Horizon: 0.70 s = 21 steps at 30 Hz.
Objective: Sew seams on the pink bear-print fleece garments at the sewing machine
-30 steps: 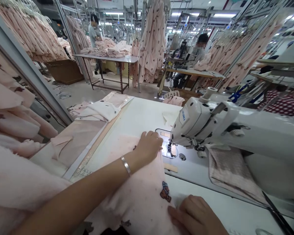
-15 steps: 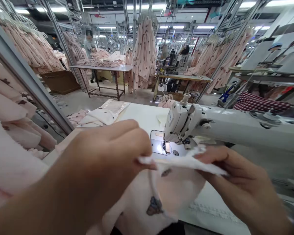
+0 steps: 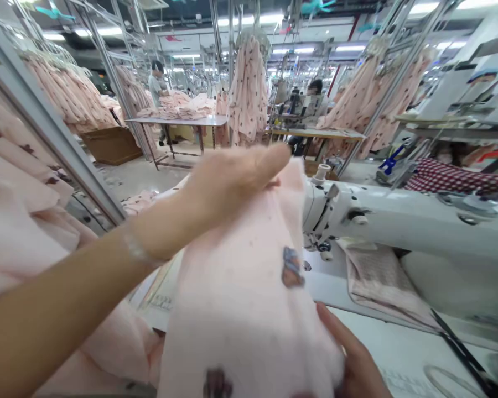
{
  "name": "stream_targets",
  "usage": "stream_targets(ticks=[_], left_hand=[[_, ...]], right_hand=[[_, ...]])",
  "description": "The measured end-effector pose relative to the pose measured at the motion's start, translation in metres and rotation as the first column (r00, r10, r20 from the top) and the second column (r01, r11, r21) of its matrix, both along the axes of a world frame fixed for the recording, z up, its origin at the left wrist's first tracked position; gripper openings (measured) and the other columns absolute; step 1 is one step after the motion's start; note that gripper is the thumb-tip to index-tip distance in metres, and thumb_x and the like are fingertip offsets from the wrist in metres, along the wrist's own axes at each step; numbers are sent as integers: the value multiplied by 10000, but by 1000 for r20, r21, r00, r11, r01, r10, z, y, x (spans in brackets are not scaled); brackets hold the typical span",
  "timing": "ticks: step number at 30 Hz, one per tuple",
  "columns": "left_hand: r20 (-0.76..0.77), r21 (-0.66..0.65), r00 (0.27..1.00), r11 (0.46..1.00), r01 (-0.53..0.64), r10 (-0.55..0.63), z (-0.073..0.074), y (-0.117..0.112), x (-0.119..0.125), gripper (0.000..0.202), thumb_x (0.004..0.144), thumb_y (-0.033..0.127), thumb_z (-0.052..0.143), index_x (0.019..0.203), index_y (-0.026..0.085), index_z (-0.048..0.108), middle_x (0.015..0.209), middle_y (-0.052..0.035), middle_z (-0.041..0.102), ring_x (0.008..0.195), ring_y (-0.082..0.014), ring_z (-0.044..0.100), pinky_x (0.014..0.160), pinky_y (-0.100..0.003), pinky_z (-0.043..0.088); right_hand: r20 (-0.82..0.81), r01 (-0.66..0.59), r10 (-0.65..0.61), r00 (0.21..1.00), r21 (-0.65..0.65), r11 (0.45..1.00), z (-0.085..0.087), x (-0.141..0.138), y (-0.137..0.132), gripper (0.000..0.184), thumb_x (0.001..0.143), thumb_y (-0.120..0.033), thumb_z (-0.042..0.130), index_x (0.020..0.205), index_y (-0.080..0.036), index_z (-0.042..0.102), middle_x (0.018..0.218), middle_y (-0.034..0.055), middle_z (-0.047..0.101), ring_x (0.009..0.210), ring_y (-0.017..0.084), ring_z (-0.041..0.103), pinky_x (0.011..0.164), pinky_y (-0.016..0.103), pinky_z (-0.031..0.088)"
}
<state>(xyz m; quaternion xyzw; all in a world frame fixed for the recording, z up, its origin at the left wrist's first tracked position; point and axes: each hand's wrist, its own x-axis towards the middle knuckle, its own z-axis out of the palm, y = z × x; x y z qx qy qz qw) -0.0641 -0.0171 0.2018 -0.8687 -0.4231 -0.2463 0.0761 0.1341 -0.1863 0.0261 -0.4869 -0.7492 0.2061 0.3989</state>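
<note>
While fingers (image 3: 332, 327) hold fleece (image 3: 240, 315) (blurred), left hand (image 3: 232, 182) above

The person's left hand (image 3: 236, 177), blurred, lies across the upper edge of a pale pink fleece garment (image 3: 240, 315) held up at 6 o'clock, a silver bangle (image 3: 136, 249) on the wrist. At 5 o'clock, the right hand (image 3: 354, 359) meets the garment's lower edge, its fingers (image 3: 332, 326) against the cloth. A small embroidered patch (image 3: 292, 267) sits on the fleece. At 3 o'clock stands a white sewing machine (image 3: 382, 213), with a folded mottled cloth (image 3: 382, 282) beneath its arm on a white table (image 3: 377, 318). Pink garments (image 3: 66, 99) hang on racks at 10 o'clock. A co-worker (image 3: 156, 83) stands at 11 o'clock behind a steel-legged table (image 3: 176, 120) piled with pink cloth, and another co-worker (image 3: 315, 97) sits at 1 o'clock.
</note>
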Motion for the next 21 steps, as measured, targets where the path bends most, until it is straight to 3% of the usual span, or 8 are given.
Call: stream_targets(ticks=[2,4,7,9,12,14,16,21], left_hand=[[-119,11,990,997,-73,74,-36,27,13,104,923,230,493,976,141,507,880,-52,561,858,-198,556,739,-328,429],[-160,-42,984,996,-82,75,-75,37,26,175,872,182,572,1017,118,497,992,-107,570,906,-233,549,766,-365,419],[-197,-175,976,982,63,-97,-121,28,36,225,844,238,628,1023,148,524,1005,-81,584,901,-228,566,795,-375,410],[-195,-317,938,923,217,-287,-139,18,35,245,836,311,644,1029,187,557,992,-45,590,920,-215,573,841,-373,394],[-165,-445,875,826,345,-455,-153,9,26,183,813,316,670,954,215,612,947,-25,583,880,-198,567,868,-370,369],[-153,-417,865,825,382,-478,-155,6,19,42,841,231,622,846,195,601,880,-19,570,824,-176,547,843,-341,375],[-112,-372,870,832,412,-481,-153,2,11,58,874,151,539,824,176,554,876,-22,563,840,-166,532,873,-331,375],[-105,-336,877,847,412,-469,-129,-10,-4,135,880,50,421,857,167,484,844,-8,559,812,-147,517,1028,-385,296]], right_hand=[[53,54,-51,997,-58,997,-8,16,1,649,899,-304,520,1465,-253,206,1159,87,642,814,153,697,623,194,579],[172,122,-116,978,-25,992,-13,32,3,536,881,-316,549,1386,-282,373,1150,69,631,839,147,685,639,185,576],[239,174,-175,955,26,984,-17,49,8,428,884,-356,547,1298,-282,473,1035,46,662,771,134,676,615,173,574],[259,181,-180,949,21,983,-19,55,12,410,888,-372,542,1284,-284,482,995,33,674,719,125,664,589,172,570],[285,158,-161,945,33,987,-23,54,22,371,903,-358,513,1268,-297,489,1057,30,662,778,136,652,616,207,571],[278,138,-142,950,32,990,-24,49,31,384,919,-317,471,1303,-302,453,1094,32,649,823,146,640,651,239,569],[258,95,-93,962,3,995,-22,38,41,446,925,-262,430,1365,-308,373,1128,37,631,874,152,624,692,266,562],[150,-66,78,986,-85,994,-11,-1,61,705,854,-137,440,1469,-300,137,1201,73,558,1048,196,557,804,353,527]])
